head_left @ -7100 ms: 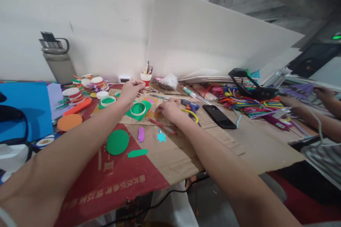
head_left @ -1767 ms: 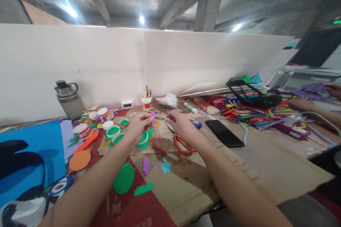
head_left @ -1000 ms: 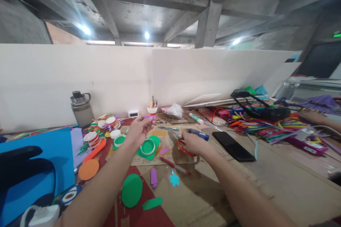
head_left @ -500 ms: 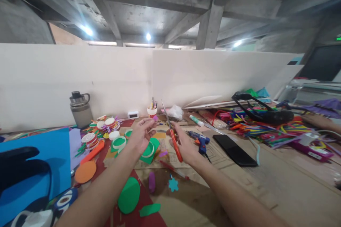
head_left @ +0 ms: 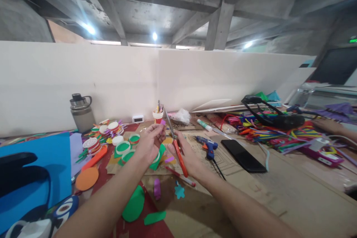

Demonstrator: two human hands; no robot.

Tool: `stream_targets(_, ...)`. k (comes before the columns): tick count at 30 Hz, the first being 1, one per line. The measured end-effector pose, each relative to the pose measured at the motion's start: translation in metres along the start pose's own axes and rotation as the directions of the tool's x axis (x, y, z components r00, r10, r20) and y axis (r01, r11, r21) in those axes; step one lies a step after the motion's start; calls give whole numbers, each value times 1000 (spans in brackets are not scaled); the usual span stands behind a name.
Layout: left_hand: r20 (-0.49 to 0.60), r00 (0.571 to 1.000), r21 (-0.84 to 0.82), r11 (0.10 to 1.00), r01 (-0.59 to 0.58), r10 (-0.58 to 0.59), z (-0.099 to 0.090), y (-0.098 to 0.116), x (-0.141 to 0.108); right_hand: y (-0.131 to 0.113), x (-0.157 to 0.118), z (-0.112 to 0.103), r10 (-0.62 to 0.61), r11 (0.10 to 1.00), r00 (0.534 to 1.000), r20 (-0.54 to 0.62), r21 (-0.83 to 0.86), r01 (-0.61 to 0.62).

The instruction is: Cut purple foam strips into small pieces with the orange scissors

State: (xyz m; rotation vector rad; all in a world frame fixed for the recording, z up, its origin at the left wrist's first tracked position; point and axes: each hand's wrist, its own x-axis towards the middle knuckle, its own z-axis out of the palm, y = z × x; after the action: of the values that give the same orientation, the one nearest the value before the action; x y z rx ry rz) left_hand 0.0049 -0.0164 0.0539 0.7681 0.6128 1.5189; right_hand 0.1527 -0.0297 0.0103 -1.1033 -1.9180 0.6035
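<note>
Creased brown cardboard (head_left: 267, 200) spreads across the work surface, with a red part (head_left: 156, 225) toward the left. Smooth white boards (head_left: 117, 78) stand behind it as a partition, and above them a rough grey concrete ceiling (head_left: 145, 13) with heavy beams carries bright lamps (head_left: 154, 36). At the right edge another person's arm (head_left: 331, 125) reaches in.

In the middle, the left hand (head_left: 150, 143) pinches a small purple piece (head_left: 163, 123) between thumb and fingers, in front of the cup (head_left: 157, 119). The right hand (head_left: 190, 156) grasps the scissors (head_left: 181, 160) by their red handles; the slim metal blades point up and away, just beside the purple piece, and whether they touch it I cannot tell.

Shallow white rings (head_left: 123, 148) with green centres sit left of the hands. Nearer lie a flat green disc (head_left: 134, 205), a ragged green strip (head_left: 154, 218) and a blue flower (head_left: 179, 191) with rounded petals. An orange disc (head_left: 87, 179) is near the matte blue sheet (head_left: 60, 163). To the right are a glue gun (head_left: 210, 148), a glossy black phone (head_left: 243, 156) and a tangled heap of thin coloured stems (head_left: 259, 134).
</note>
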Motion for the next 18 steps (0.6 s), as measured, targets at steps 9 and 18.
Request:
stream_targets(9, 25, 1000, 7, 1000, 3, -3, 1, -3, -2, -1, 4, -3, -90, 986, 995, 35, 146, 84)
stream_targets(18, 10, 999, 113, 993, -35, 34, 5, -6, -5, -5, 3, -7, -84, 982, 996, 19, 168, 80)
